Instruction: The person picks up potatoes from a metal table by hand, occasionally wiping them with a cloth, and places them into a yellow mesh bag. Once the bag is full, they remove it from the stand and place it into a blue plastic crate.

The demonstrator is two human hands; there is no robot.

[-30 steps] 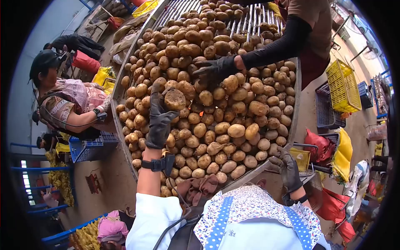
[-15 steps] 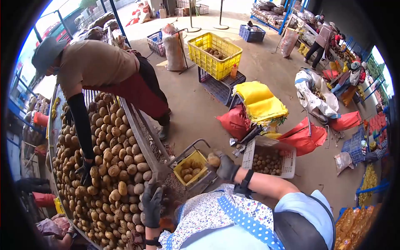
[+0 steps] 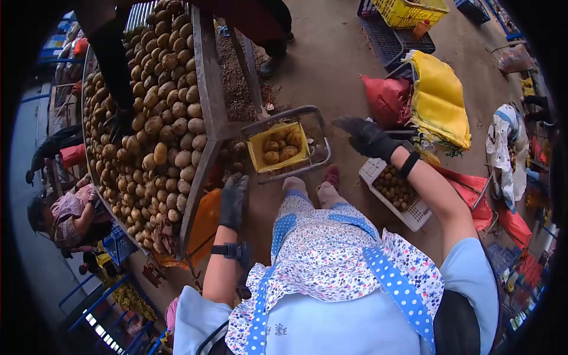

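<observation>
My left hand (image 3: 234, 201), in a dark glove, is beside the wooden edge of the sorting table, its fingers stretched upward and nothing seen in them. My right hand (image 3: 368, 137), also gloved, reaches out above the floor near the white crate (image 3: 421, 216). Its fingers extend leftward, slightly blurred, with no potato visible in them. Between the two hands, a yellow-lined opening (image 3: 257, 155) in a metal frame (image 3: 324, 133) holds several potatoes (image 3: 288, 153). Smaller potatoes (image 3: 397, 188) lie in the white crate. A heap of potatoes (image 3: 160, 118) covers the sloping table on the left.
A co-worker's dark sleeve (image 3: 112, 65) reaches into the heap from the far side. Yellow sacks (image 3: 441, 100) are stacked beside a red sack (image 3: 386, 97). Behind them are a yellow crate (image 3: 408, 13) and a dark crate (image 3: 384, 44). Another person (image 3: 74, 213) sits at the left.
The potato that was in my right hand is gone from it, and the fingers have straightened. My view has tilted down, showing my apron and feet.
</observation>
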